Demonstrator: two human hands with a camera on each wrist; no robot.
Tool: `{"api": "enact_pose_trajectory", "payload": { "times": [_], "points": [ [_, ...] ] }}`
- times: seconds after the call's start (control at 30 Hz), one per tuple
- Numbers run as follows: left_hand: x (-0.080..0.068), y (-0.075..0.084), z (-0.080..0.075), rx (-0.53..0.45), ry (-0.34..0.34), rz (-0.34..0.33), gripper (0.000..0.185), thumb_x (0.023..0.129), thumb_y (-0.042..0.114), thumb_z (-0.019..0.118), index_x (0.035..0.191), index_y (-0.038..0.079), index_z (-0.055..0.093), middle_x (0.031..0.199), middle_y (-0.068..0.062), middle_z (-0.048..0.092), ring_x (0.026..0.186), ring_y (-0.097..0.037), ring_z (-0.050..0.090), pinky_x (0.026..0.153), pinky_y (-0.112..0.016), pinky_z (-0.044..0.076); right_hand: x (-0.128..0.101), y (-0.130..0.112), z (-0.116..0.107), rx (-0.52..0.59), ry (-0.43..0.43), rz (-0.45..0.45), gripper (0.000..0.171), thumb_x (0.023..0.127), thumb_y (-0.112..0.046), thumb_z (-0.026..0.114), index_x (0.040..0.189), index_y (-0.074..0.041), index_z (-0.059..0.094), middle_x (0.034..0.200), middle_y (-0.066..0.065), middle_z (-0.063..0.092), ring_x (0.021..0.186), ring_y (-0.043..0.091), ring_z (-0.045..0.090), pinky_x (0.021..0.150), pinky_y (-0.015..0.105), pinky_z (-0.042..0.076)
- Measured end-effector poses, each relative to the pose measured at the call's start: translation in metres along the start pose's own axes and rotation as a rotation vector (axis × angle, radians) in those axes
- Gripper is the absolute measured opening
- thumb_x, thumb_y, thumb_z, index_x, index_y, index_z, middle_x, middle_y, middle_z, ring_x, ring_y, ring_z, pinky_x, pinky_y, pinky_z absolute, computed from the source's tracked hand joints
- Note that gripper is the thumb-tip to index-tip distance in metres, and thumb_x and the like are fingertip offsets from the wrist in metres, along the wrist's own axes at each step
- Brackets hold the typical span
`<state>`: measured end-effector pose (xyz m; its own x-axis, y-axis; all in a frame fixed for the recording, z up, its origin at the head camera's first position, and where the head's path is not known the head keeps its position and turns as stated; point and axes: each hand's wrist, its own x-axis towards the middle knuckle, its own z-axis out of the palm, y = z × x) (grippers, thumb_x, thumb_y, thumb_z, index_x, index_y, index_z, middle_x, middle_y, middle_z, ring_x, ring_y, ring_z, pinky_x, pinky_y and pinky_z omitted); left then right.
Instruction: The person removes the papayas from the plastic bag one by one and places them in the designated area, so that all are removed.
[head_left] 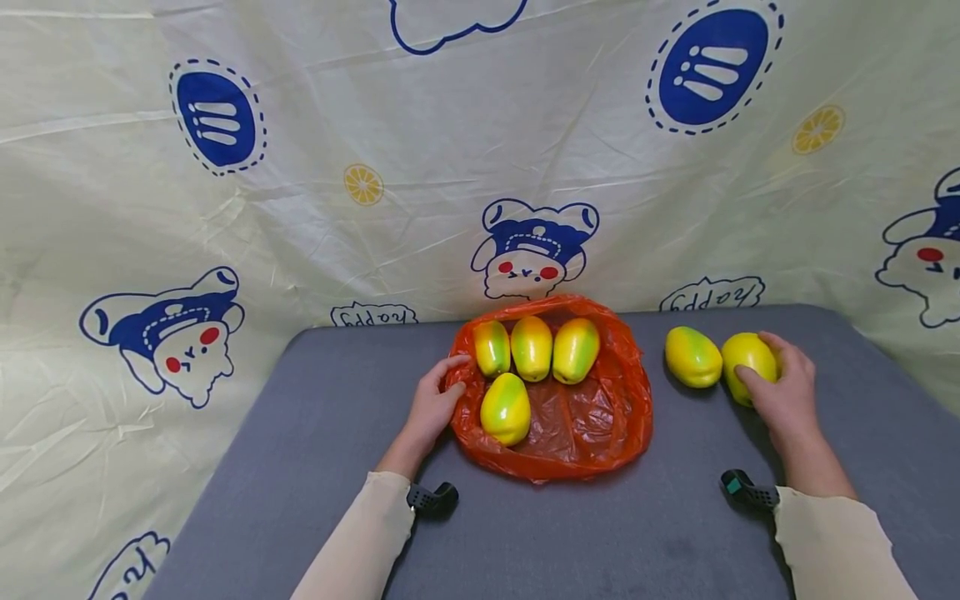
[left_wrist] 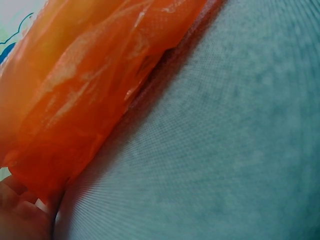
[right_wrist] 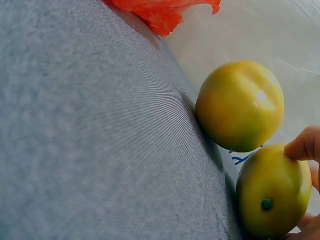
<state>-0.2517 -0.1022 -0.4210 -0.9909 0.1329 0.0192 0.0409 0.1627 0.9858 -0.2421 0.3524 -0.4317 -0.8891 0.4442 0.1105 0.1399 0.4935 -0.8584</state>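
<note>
Head view: looks forward and down from above the tabletop (head_left: pixel 322 467), at a moderate distance; the left grip (head_left: pixel 433 407) and right grip (head_left: pixel 792 390) both lie within the frame, with the printed cloth (head_left: pixel 427 125) across the upper half. Left wrist view: close-range, low and rolled; the red bag (head_left: pixel 543 465) fills the upper left, the tabletop the right. Right wrist view: close-range, low, steeply rolled; tabletop at left, cloth at right. Shared coverage: all views include the bag; head and right wrist share two fruits (head_left: pixel 693 357).
</note>
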Motion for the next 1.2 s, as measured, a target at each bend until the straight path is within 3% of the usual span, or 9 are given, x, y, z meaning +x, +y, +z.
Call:
{"api": "enact_pose_trajectory", "payload": {
  "times": [0.13, 0.4, 0.67, 0.97, 1.2],
  "points": [
    [-0.002, 0.002, 0.000, -0.003, 0.002, 0.018, 0.040, 0.101, 0.005, 0.048, 0.140, 0.009, 0.054, 0.149, -0.016, 0.049, 0.125, -0.033, 0.057, 0.098, -0.041, 0.056, 0.000, 0.000, -0.001, 0.008, -0.006, 0.016, 0.069, 0.099, -0.023, 0.050, 0.158, -0.006, 0.020, 0.163, 0.026, 0.006, 0.142, 0.048, 0.016, 0.116, 0.066, 0.021],
    [0.014, -0.028, 0.001, -0.022, 0.020, 0.013, 0.039, 0.102, 0.008, 0.050, 0.140, 0.016, 0.055, 0.150, -0.012, 0.048, 0.126, -0.032, 0.056, 0.098, -0.042, 0.056, -0.001, 0.001, 0.000, 0.022, 0.004, 0.033, 0.068, 0.100, -0.026, 0.049, 0.159, -0.007, 0.020, 0.163, 0.025, 0.008, 0.141, 0.046, 0.017, 0.117, 0.064, 0.022],
    [-0.003, 0.000, 0.000, -0.011, 0.000, 0.000, 0.041, 0.100, 0.005, 0.050, 0.141, 0.011, 0.054, 0.150, -0.014, 0.049, 0.127, -0.033, 0.055, 0.101, -0.042, 0.055, 0.001, -0.003, 0.002, 0.035, 0.070, 0.097, 0.064, 0.100, -0.027, 0.046, 0.158, -0.012, 0.025, 0.164, 0.019, 0.010, 0.144, 0.039, 0.020, 0.119, 0.055, 0.025],
    [-0.002, 0.001, 0.000, -0.016, -0.002, -0.006, 0.041, 0.100, 0.005, 0.050, 0.141, 0.011, 0.054, 0.149, -0.013, 0.049, 0.127, -0.032, 0.055, 0.100, -0.042, 0.055, -0.002, -0.021, 0.000, 0.064, 0.120, 0.084, 0.060, 0.099, -0.024, 0.046, 0.157, -0.018, 0.032, 0.166, 0.012, 0.014, 0.152, 0.033, 0.015, 0.126, 0.051, 0.015],
    [-0.002, 0.002, 0.000, -0.007, 0.000, -0.005, 0.041, 0.100, 0.005, 0.050, 0.141, 0.011, 0.054, 0.150, -0.013, 0.048, 0.127, -0.032, 0.055, 0.100, -0.042, 0.055, -0.008, -0.047, -0.001, 0.205, 0.185, 0.148, 0.054, 0.099, -0.021, 0.046, 0.150, -0.038, 0.041, 0.165, -0.006, 0.022, 0.150, 0.022, 0.025, 0.123, 0.040, 0.027]
  ]
}}
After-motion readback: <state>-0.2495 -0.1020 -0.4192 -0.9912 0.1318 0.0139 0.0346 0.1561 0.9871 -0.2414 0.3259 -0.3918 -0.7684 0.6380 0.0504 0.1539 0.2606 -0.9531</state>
